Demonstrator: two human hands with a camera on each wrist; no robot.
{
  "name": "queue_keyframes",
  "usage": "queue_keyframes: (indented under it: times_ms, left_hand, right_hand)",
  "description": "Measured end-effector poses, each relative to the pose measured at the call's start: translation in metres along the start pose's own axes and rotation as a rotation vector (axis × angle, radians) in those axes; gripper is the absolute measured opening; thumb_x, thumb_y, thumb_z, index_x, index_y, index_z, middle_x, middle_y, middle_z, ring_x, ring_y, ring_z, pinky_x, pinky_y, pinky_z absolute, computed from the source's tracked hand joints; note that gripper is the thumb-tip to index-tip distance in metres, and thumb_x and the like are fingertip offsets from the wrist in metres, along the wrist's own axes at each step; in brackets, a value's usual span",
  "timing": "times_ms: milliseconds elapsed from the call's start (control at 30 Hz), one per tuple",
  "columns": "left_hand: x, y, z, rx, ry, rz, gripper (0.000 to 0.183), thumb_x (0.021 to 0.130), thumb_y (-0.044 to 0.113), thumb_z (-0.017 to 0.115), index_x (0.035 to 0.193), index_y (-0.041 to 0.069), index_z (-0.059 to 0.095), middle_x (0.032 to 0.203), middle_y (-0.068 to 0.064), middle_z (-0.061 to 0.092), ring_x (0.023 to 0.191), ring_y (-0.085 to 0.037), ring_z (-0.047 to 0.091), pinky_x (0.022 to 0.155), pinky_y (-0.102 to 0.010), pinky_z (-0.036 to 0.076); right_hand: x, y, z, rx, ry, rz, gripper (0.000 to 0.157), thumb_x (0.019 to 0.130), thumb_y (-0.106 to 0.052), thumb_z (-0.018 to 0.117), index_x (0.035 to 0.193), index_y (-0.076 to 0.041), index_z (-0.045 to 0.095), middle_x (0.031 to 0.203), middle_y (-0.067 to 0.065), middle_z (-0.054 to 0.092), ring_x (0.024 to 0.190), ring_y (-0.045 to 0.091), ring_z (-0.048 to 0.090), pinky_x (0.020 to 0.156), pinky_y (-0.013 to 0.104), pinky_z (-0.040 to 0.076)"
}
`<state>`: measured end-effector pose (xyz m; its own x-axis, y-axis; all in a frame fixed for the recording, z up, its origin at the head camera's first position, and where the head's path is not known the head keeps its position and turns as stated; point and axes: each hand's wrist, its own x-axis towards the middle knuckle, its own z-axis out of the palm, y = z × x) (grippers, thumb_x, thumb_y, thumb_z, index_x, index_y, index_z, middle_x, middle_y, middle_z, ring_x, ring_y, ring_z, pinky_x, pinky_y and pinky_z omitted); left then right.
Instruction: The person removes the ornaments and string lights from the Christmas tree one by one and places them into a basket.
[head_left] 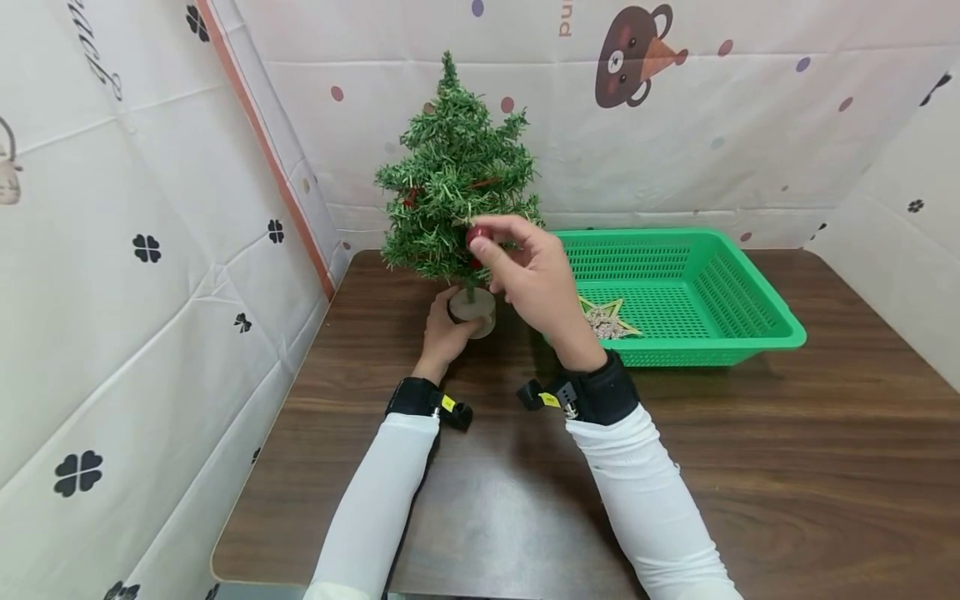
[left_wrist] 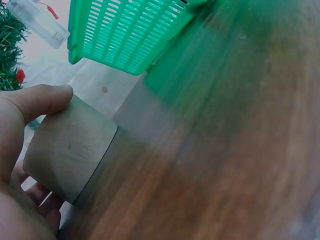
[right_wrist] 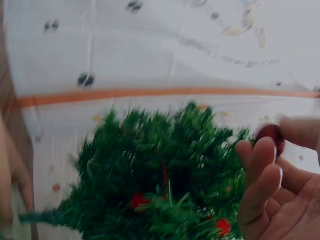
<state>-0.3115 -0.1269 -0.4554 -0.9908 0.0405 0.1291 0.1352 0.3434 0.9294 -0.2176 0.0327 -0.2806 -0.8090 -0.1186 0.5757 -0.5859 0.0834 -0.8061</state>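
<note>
A small artificial Christmas tree (head_left: 453, 158) stands upright at the back left of the table. My left hand (head_left: 441, 332) grips its round wooden base (head_left: 472, 307), thumb on one side and fingers round the other, as the left wrist view also shows. Between thumb and fingertips my right hand (head_left: 538, 275) pinches a shiny red bauble (head_left: 478, 234) in front of the lower branches. The right wrist view shows the bauble (right_wrist: 270, 138) beside the foliage (right_wrist: 165, 170). Red bits (right_wrist: 223, 226) show among the branches; their exact kind is unclear.
Right of the tree is a green plastic basket (head_left: 742, 343) with a yellow-edged star (head_left: 615, 310) and a glittery pale ornament (head_left: 603, 323) inside. My right forearm passes close to its front left corner. Patterned cloth (head_left: 675, 158) hangs behind the brown table (head_left: 750, 467).
</note>
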Motion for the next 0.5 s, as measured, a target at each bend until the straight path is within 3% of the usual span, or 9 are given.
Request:
queue_keyframes:
  times_ms: [167,333,500]
  left_hand:
    - [0.0008,-0.0014,-0.0002,0.015,0.000,-0.006,0.081,0.087,0.028,0.079,0.156,0.018,0.038,0.155,-0.014,0.042,0.139,-0.036,0.044,0.115,-0.056,0.037]
    - [0.0022,-0.0016,-0.0010,-0.011,-0.014,0.000,0.080,0.088,0.031,0.079,0.155,0.019,0.039,0.156,-0.012,0.040,0.140,-0.034,0.043,0.115,-0.055,0.037]
    - [0.0025,-0.0025,-0.0010,-0.030,-0.030,-0.001,0.079,0.088,0.031,0.079,0.155,0.019,0.038,0.157,-0.010,0.039,0.140,-0.033,0.042,0.115,-0.054,0.037]
  right_hand:
    - [-0.0007,0.0015,0.0019,-0.119,-0.030,-0.009,0.034,0.101,-0.018,0.066,0.134,-0.011,0.066,0.113,0.007,0.065,0.062,0.023,0.056,0.056,0.029,0.049]
    - [-0.0021,-0.0018,0.0068,-0.150,-0.035,-0.085,0.037,0.100,-0.017,0.066,0.137,-0.012,0.064,0.121,0.007,0.063,0.064,0.021,0.055,0.056,0.029,0.047]
    - [-0.0043,-0.0036,0.0089,-0.147,-0.062,-0.104,0.038,0.100,-0.017,0.066,0.138,-0.013,0.064,0.122,0.005,0.062,0.067,0.021,0.058,0.057,0.031,0.050]
